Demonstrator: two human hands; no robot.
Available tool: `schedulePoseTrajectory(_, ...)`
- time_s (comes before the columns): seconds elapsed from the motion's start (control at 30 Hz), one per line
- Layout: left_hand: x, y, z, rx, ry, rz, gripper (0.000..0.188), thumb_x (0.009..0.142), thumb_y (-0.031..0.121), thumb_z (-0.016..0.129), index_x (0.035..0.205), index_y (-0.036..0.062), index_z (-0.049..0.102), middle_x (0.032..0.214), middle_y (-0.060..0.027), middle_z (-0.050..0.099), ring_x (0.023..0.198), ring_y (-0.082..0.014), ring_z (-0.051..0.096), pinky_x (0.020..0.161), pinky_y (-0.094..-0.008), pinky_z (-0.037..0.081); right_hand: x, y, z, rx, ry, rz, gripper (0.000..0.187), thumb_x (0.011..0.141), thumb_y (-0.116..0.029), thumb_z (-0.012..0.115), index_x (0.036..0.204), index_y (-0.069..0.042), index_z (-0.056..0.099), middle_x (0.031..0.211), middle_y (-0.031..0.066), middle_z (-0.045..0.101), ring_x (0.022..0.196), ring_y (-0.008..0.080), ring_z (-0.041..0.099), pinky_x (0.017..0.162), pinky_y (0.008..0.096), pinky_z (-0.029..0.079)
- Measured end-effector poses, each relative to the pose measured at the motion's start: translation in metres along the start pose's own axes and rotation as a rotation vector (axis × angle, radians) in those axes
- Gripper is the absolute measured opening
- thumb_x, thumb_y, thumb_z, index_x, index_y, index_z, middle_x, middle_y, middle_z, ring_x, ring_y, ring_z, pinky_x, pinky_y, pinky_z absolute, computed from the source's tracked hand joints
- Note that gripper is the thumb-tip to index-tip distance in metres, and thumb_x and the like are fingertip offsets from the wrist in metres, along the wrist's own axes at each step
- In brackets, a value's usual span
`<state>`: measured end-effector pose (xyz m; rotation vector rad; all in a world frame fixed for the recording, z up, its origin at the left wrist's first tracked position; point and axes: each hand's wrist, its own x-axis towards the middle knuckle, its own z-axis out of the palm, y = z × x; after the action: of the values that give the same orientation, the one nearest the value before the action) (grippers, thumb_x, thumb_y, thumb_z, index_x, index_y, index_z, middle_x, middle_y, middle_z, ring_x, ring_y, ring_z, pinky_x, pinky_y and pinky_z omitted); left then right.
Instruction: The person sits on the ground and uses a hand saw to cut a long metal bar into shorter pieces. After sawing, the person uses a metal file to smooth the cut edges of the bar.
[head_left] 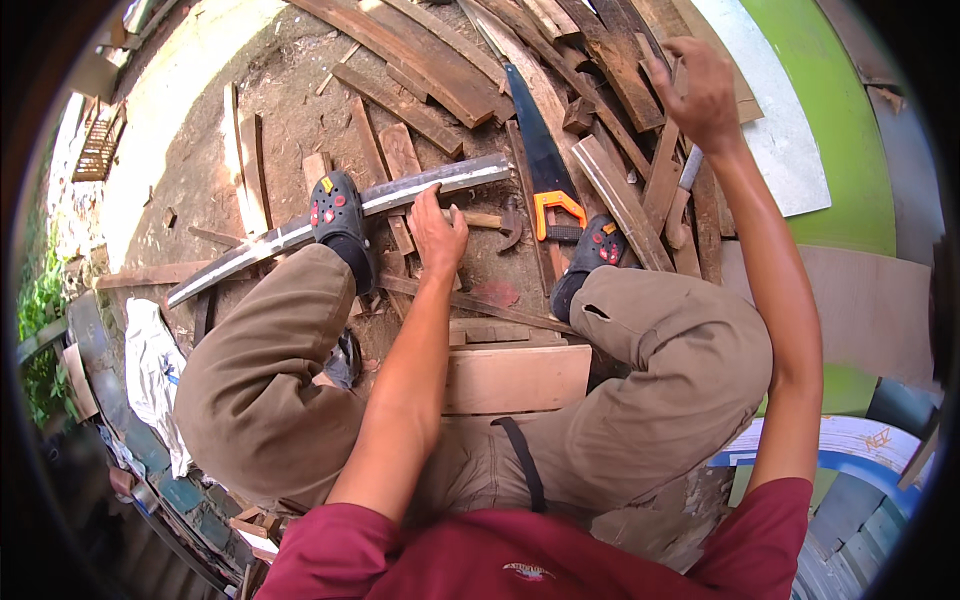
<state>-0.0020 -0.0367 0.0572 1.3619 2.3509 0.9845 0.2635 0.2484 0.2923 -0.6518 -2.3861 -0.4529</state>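
Note:
A long narrow board [432,182] with a grey face and white edge lies slantwise on the ground, under my left clog [336,205]. My left hand [437,235] is closed at its near edge, bent fingers on the board and thumb apart. Close beside that thumb lies a hammer [485,219], its handle end partly hidden by the hand. Over the wood pile at the far right, my right hand [700,98] is raised with fingers curved and apart, nothing visible in it. Between the hands rests a handsaw [540,150] with a dark blade and orange handle.
Wood scraps [420,60] lie piled across the far ground. My right clog [600,245] stands beside the saw handle. A short plank [515,380] is between my legs. At right are a white sheet [790,150] and green panel [850,110]; a white cloth [150,370] lies left.

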Motion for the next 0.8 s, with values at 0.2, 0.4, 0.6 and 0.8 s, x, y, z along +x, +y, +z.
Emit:
schedulePoseTrajectory(0.2, 0.041, -0.038, -0.002, 0.247, -0.171, 0.140, 0.086, 0.078, 0.046, 0.084, 0.143, 0.0049, 0.046, 0.141, -0.0177, 0.050, 0.136, -0.0353, 0.043, 0.117, -0.0519, 0.026, -0.119, -0.122, 0.105, 0.604, -1.197, 0.441, 0.043, 0.095, -0.035, 0.066, 0.109, 0.006, 0.065, 0.112, 0.0274, 0.066, 0.102, 0.0434, 0.065, 0.092, 0.0520, 0.052)
schedulePoseTrajectory(0.4, 0.064, -0.052, 0.027, 0.337, -0.279, 0.149, 0.081, 0.078, 0.055, 0.080, 0.138, 0.0077, 0.054, 0.141, -0.0139, 0.050, 0.139, -0.0329, 0.041, 0.121, -0.0540, 0.022, -0.227, -0.187, 0.127, 0.493, -1.096, 0.637, 0.058, 0.095, -0.046, 0.064, 0.110, 0.010, 0.064, 0.111, 0.0271, 0.064, 0.116, 0.0424, 0.058, 0.099, 0.0508, 0.047)
schedulePoseTrajectory(0.6, 0.068, -0.062, 0.036, 0.378, -0.222, 0.234, 0.081, 0.073, 0.059, 0.083, 0.132, 0.0097, 0.058, 0.128, -0.0087, 0.059, 0.127, -0.0284, 0.053, 0.118, -0.0528, 0.025, -0.247, -0.202, 0.154, 0.526, -0.955, 0.598, 0.048, 0.092, -0.042, 0.068, 0.101, 0.005, 0.068, 0.112, 0.0202, 0.062, 0.110, 0.0348, 0.054, 0.096, 0.0496, 0.040)
schedulePoseTrajectory(0.8, 0.072, -0.066, 0.042, 0.458, -0.268, 0.213, 0.086, 0.067, 0.061, 0.085, 0.131, 0.0108, 0.057, 0.124, -0.0082, 0.061, 0.123, -0.0277, 0.055, 0.113, -0.0523, 0.029, -0.250, -0.204, 0.149, 0.728, -0.787, 0.774, 0.027, 0.088, -0.020, 0.071, 0.093, 0.005, 0.063, 0.101, 0.0214, 0.061, 0.098, 0.0401, 0.056, 0.089, 0.0496, 0.044)
